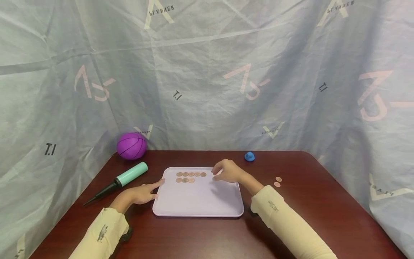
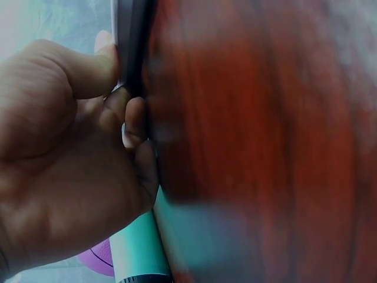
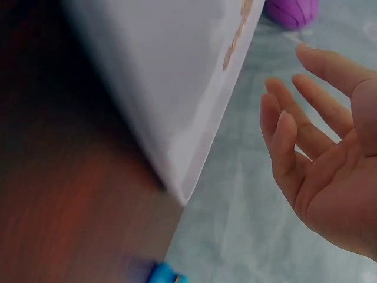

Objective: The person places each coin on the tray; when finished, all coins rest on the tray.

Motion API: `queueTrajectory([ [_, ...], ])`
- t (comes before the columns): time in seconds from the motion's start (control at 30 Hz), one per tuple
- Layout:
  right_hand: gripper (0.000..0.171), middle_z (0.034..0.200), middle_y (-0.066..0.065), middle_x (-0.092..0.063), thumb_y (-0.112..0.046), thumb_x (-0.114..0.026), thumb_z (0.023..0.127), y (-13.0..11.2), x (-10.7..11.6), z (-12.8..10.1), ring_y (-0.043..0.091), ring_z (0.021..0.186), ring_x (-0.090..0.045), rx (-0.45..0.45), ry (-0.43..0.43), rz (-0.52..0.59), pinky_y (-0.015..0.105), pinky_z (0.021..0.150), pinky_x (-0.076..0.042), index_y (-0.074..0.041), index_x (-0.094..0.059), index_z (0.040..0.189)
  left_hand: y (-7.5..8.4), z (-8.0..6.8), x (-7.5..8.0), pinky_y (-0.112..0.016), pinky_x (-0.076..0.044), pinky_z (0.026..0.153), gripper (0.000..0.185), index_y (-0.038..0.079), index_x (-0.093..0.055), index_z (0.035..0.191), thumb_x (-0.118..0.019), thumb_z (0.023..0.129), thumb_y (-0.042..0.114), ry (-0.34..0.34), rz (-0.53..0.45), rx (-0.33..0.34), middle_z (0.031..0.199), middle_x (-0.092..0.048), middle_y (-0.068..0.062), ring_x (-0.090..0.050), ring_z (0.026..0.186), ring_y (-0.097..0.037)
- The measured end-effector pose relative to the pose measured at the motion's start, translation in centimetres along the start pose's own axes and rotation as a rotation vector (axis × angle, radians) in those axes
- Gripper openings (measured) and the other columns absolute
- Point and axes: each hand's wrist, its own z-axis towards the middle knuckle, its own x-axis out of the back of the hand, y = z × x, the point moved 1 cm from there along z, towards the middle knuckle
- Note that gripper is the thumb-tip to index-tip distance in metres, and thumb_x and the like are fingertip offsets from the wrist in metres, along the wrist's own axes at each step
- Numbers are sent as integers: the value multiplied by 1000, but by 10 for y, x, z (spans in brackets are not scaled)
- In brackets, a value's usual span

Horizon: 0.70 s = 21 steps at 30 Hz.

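A lilac tray [image 1: 197,201] lies in the middle of a dark red table. Two short rows of copper coins [image 1: 191,176] sit on its far part. My left hand [image 1: 155,189] is at the tray's left edge; in the left wrist view its thumb and curled fingers [image 2: 132,115] pinch the tray's rim [image 2: 132,41]. My right hand [image 1: 218,174] hovers over the tray's far right corner, just right of the coins. The right wrist view shows that right hand [image 3: 294,118] with relaxed fingers and nothing in the palm, beside the tray [image 3: 177,88] and coins [image 3: 235,32].
Two loose coins [image 1: 277,181] lie on the table right of the tray. A purple ball [image 1: 131,145] and a teal pump [image 1: 127,176] with a black nozzle are at the far left. A small blue object [image 1: 249,156] sits at the back. Printed fabric walls surround the table.
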Motion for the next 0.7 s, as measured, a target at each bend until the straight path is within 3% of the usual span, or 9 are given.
queueTrajectory([
  [0.23, 30, 97, 6, -74, -16, -81, 81, 22, 17, -30, 18, 84, -70, -55, 39, 49, 31, 72, -57, -1, -74, 106, 1, 0, -1, -70, -10, 112, 66, 2, -23, 156, -54, 100, 18, 7, -26, 0, 154, -30, -31, -25, 140, -55],
  [0.43, 29, 98, 6, -74, -14, -80, 84, 46, 29, -53, 23, 92, -69, -118, 77, 54, 36, 75, -58, 0, -73, 108, 1, 0, -2, -69, -9, 113, 65, 1, -26, 155, -55, 99, 13, 16, -37, -4, 153, -32, -31, -28, 140, -52],
  [0.6, 27, 99, 2, -74, -16, -80, 84, 66, 37, -73, 19, 95, -69, -195, 100, 30, 40, 81, -56, -4, -74, 108, 0, 2, -3, -70, -9, 113, 65, 3, -25, 156, -56, 99, 16, 12, -39, 17, 154, -32, -30, -27, 140, -53],
  [0.7, 27, 100, 6, -74, -13, -80, 83, 76, 42, -83, 21, 95, -69, -209, 113, 18, 42, 82, -56, -2, -73, 107, 0, 3, -3, -70, -9, 113, 66, 4, -25, 156, -56, 99, 18, 12, -36, 29, 154, -32, -30, -27, 140, -53],
])
